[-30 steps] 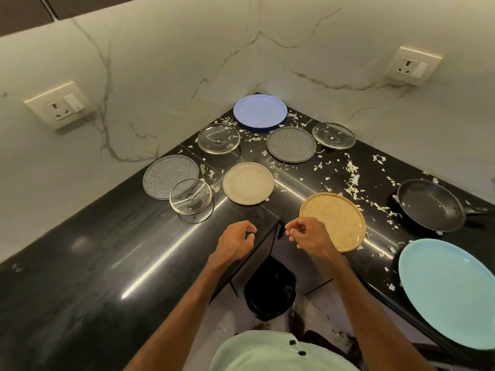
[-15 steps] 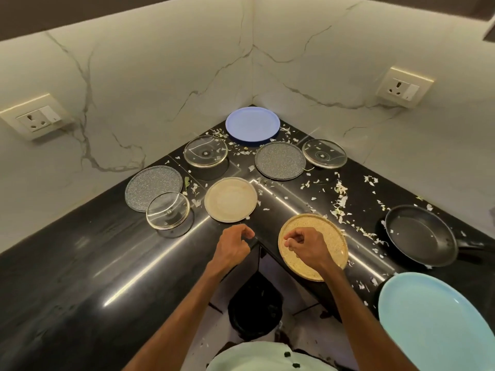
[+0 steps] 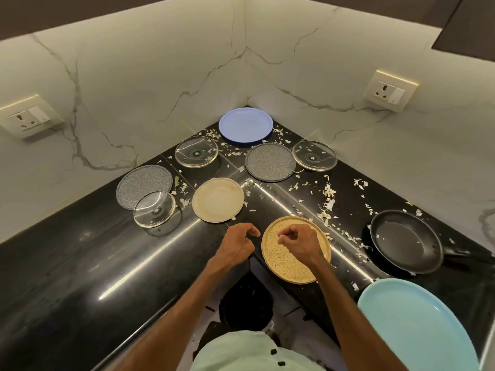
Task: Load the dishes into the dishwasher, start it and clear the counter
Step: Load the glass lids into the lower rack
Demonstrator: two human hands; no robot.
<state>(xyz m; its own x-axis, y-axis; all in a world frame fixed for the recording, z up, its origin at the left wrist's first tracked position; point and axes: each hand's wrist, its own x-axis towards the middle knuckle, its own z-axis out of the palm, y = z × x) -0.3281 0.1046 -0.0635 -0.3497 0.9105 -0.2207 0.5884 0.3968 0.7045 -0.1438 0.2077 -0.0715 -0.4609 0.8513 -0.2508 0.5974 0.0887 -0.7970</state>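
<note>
You'll find no readable text, label, brand or number on anything around your hands, neither on the plates, the lids, nor the wall sockets.

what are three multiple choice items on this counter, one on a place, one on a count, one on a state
1. Where does the periwinkle plate lie?
A) in the far corner of the counter
B) at the near edge
C) on the floor

2. How many glass lids lie on the counter?
A) two
B) three
C) five

3. How does the frying pan sit?
A) upside down
B) upright on the counter
C) propped against a socket

Answers:
1 A, it sits where the two walls meet.
2 B, two lie on the left side and one on the right.
3 B, its dark inside faces up.
</note>
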